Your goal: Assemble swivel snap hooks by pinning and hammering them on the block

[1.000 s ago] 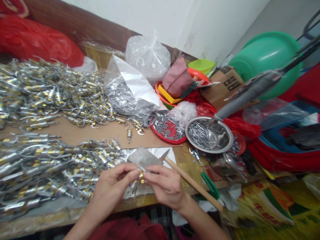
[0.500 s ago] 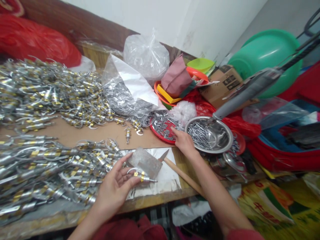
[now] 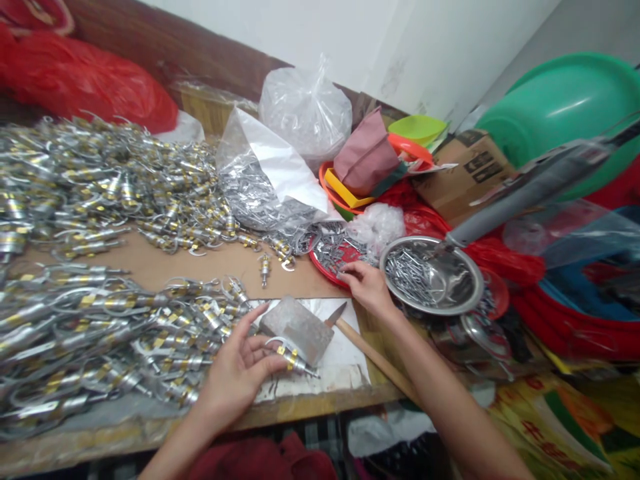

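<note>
My left hand holds a silver and yellow metal fitting by its curved hook end, just in front of a grey metal block. At the near edge of a red plate of small metal pieces, my right hand pinches a tiny piece, too small to make out. A steel bowl with metal pins stands right of that hand. On the white paper lie a pointed blade and part of a wooden handle.
Many similar fittings are heaped across the left side. A clear bag of metal parts lies behind the plate. The grey tool arm slants over the bowl from the right, before a green basin.
My right hand has drawn its fingers together and back toward the plate's near edge. The fitting in my left hand tilts further down at its tip. The view has shifted slightly.
</note>
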The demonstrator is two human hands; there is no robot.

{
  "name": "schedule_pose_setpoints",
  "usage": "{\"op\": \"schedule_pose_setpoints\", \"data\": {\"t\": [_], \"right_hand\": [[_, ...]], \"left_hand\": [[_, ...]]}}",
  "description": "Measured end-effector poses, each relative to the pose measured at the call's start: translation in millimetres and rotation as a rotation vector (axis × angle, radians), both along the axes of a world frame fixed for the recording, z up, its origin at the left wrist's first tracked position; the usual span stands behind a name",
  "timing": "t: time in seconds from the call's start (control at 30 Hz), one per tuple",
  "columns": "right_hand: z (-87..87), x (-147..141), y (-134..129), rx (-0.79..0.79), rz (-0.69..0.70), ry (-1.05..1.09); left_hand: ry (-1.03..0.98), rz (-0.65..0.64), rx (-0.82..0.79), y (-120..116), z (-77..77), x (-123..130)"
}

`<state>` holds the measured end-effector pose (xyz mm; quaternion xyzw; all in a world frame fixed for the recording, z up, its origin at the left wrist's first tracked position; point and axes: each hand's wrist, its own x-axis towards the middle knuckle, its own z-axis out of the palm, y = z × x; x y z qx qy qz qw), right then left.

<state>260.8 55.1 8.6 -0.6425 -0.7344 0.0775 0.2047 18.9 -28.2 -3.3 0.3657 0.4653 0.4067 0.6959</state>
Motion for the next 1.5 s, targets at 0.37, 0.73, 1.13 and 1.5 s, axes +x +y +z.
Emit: {"op": "schedule_pose_setpoints", "data": {"t": [0.37, 0.73, 1.13, 1.5], "right_hand": [[1.3, -79, -85, 0.29, 0.504, 0.309], [6.5, -85, -105, 0.387, 0.494, -0.123], [13.7, -91, -111, 0.222, 0.444, -0.209], [-18.8, -34, -123, 0.266, 0.032, 0.122]], "left_hand": [[-0.05, -0.002, 0.03, 0, -3.8, 0], [-0.068, 0.029, 0.024, 0, -3.6, 1], [-0.036, 0.032, 0.01, 0, 0.2, 2], [-0.103, 0.098, 0.043, -2, -5.5, 4]]}}
